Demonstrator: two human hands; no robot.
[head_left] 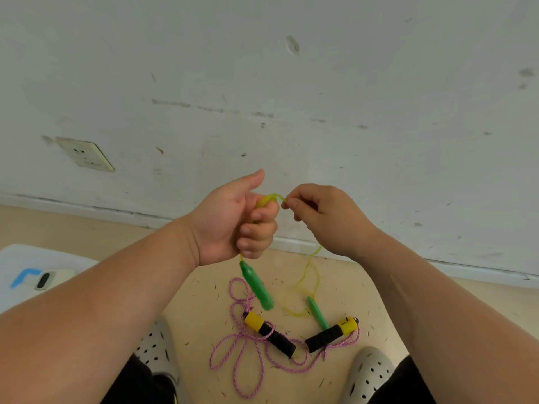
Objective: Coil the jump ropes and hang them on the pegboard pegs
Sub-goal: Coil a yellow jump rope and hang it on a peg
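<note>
My left hand (233, 220) grips a bunch of the thin yellow cord (310, 269) of a jump rope, thumb up. One green handle (256, 287) dangles just below that fist. My right hand (326, 217) pinches the same cord right beside the left fist; from it the cord falls in loose loops to the floor, where the second green handle (318, 313) lies. A pink braided rope (242, 345) with two black-and-yellow handles (271, 333) (332, 333) lies tangled on the floor between my feet. No pegboard is in view.
A scuffed white wall (291, 83) with a socket (84, 154) stands close ahead. A white mat (29, 263) holding a small device (43, 280) lies at the left. My grey perforated shoes (370, 371) flank the pink rope on the tan floor.
</note>
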